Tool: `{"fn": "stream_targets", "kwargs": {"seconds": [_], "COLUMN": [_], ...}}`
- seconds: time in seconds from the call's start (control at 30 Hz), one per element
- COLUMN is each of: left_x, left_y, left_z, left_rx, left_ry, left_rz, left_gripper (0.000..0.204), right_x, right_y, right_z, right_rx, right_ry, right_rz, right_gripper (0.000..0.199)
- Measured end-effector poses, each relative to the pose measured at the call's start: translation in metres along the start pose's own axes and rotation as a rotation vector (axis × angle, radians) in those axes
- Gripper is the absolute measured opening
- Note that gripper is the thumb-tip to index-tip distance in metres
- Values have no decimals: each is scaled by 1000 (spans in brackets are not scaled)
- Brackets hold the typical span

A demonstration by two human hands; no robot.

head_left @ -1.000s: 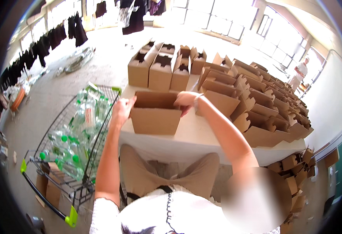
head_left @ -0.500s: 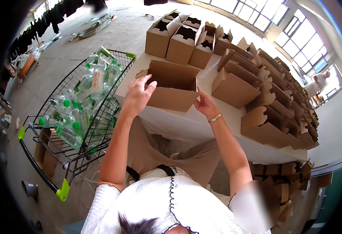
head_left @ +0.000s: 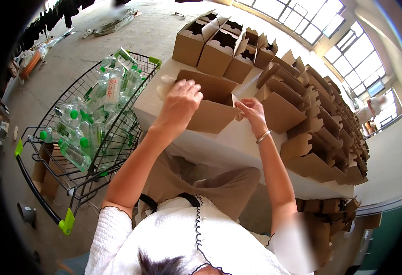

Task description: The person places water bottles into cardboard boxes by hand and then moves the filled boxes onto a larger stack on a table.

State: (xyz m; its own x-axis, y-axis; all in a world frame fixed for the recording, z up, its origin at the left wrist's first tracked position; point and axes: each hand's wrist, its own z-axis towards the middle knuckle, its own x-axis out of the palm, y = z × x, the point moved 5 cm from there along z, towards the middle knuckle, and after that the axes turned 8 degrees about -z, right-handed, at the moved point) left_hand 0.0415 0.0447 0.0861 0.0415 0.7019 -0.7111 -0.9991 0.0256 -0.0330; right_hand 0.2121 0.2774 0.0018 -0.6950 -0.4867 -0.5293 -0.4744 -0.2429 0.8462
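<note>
I'm standing in what looks like a workshop in a bare industrial hall: open cardboard cartons (head_left: 315, 162) crowd a table (head_left: 147, 108) at two o'clock, tall multi-pane windows (head_left: 356, 59) rise at one, concrete floor (head_left: 148, 34) stretches away at eleven, dark garments (head_left: 64, 14) hang at ten.

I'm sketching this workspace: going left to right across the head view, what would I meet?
Wire cart holding plastic bottles → left hand → open cardboard box → right hand → large cluster of open boxes → white wall.
</note>
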Motion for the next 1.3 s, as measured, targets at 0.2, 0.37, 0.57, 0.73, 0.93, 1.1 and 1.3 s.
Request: {"fn": "stream_targets", "kwargs": {"seconds": [0.2, 0.37, 0.57, 0.73, 0.93, 1.1, 1.3], "left_x": [-1, 14, 40, 69, 81, 94, 87], "left_y": [-8, -12, -17, -22, -20, -16, -22], "left_z": [-16, -43, -73, -90, -89, -91, -92], "left_rx": [-137, -66, -41, -119, -171, -174, -146], "left_ry": [155, -100, -273, -208, -84, -23, -67], "left_rz": [-82, -98, 10, 31, -10, -22, 18], "left_gripper": [17, 22, 44, 58, 66, 75, 74], "right_x": [-23, 32, 62, 70, 103, 106, 90], "right_y": [124, 153, 137, 136, 72, 57, 120], "right_z": [-32, -17, 25, 62, 114, 139, 90], "right_rx": [-733, -950, -861, -581, -562, -714, -671], "right_ry": [-410, -159, -146, 91, 577, 487, 22], "right_rz": [-545, -751, -791, -846, -934, -870, -923], "right_gripper": [42, 21, 23, 33, 41, 26, 25]}}
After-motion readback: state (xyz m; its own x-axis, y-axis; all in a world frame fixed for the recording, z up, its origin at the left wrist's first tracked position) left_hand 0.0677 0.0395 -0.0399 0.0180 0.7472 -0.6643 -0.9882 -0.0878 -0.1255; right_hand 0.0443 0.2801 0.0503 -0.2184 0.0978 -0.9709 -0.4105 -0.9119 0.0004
